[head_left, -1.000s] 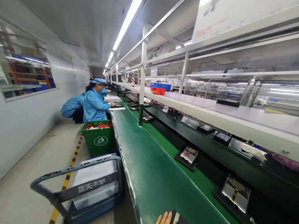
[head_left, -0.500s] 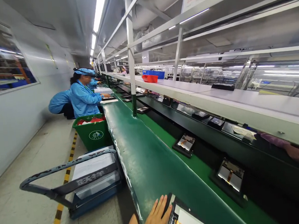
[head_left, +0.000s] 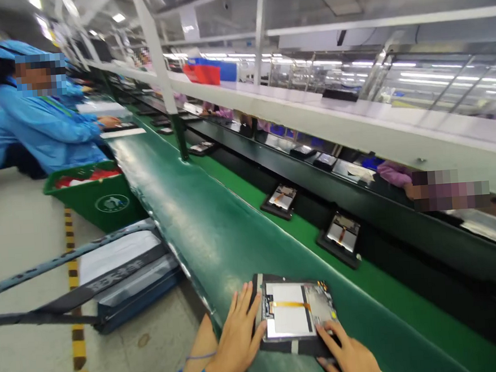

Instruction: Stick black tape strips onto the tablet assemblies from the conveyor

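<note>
An opened tablet-like device in a black tray lies on the green work surface right in front of me, its white panel and orange ribbon cable facing up. My left hand lies flat with fingers spread against the tray's left edge. My right hand rests at the tray's near right corner, fingers curled on its edge.
Two more trays with devices ride the green conveyor beyond. A long white shelf runs above. A hand cart and green bin stand on the floor at left. A person in blue works further along.
The view has swung down and right. The tray with the device, earlier only partly in view at the bottom edge, is now fully in view, and my right hand has appeared on it.
</note>
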{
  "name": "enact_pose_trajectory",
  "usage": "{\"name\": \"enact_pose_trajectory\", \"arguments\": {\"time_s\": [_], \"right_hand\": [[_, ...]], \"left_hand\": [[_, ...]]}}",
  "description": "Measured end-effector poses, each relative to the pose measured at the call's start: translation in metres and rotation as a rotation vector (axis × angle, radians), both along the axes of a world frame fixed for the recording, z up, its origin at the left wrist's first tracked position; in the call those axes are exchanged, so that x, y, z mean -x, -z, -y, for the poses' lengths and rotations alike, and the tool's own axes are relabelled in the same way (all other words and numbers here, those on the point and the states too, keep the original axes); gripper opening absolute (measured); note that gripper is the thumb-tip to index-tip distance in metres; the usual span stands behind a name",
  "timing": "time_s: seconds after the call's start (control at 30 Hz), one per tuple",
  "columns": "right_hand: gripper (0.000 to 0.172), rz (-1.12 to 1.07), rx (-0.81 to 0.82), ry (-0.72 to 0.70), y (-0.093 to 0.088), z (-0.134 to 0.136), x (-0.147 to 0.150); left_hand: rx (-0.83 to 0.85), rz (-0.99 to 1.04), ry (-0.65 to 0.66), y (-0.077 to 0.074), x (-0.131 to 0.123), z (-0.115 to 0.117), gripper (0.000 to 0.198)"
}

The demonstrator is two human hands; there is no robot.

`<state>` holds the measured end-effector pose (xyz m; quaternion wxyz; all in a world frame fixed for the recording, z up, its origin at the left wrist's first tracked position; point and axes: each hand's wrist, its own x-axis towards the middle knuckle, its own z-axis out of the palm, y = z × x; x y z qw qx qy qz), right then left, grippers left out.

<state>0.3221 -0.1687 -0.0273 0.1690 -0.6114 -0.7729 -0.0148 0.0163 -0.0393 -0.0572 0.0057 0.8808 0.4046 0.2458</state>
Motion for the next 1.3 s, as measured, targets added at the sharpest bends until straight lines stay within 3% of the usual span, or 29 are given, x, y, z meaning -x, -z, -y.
{"name": "enact_pose_trajectory", "arguments": {"time_s": [0.1,0.23,0.4,0.53,1.0,1.3], "right_hand": [[0.037,0.001,0.035,-0.013,-0.024,-0.005,0.002],[0.031,0.037,0.045,-0.044,-0.047,-0.03,0.025],[0.034,0.105,0.08,-0.164,-0.045,-0.07,0.055],[0.034,0.173,0.097,-0.194,-0.036,-0.085,0.063],[0.057,0.183,0.039,-0.193,-0.024,-0.076,0.064],[0.055,0.125,0.025,-0.202,-0.019,-0.074,0.064]], "left_hand": [[0.014,0.012,0.009,-0.004,-0.009,-0.002,0.052],[0.063,0.045,0.041,-0.02,-0.018,-0.012,0.041],[0.174,0.101,-0.031,-0.048,-0.03,-0.017,0.023],[0.247,0.096,-0.072,-0.058,-0.043,-0.015,0.01],[0.27,0.045,-0.072,-0.057,-0.061,-0.019,0.007],[0.214,0.112,0.148,-0.047,-0.028,-0.002,0.031]]}}
